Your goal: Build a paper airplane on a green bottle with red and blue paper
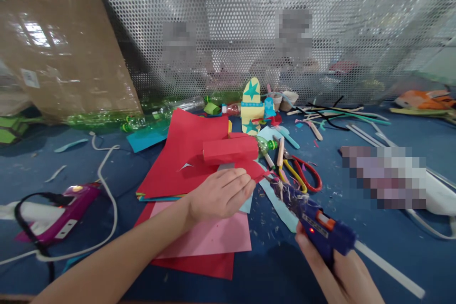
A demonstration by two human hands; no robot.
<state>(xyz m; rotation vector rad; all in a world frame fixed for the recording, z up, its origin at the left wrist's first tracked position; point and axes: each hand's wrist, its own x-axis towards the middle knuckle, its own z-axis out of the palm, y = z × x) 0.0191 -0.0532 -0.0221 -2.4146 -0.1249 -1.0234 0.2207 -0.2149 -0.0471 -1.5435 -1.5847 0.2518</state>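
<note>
My right hand is wrapped round the handle of a dark blue hot glue gun, with a white glue stick sticking out of its back. Its nozzle meets the tip of a small red paper piece. My left hand has its fingers pressed together on that piece and hides most of it. Just beyond lies a green plastic bottle on its side, wrapped in red paper. Underneath are stacked red sheets and a pink sheet.
Scissors with red handles lie right of the bottle. A purple power strip and white cable sit at left. Behind are several bottles, a yellow paper rocket shape, a cardboard sheet and a perforated metal screen.
</note>
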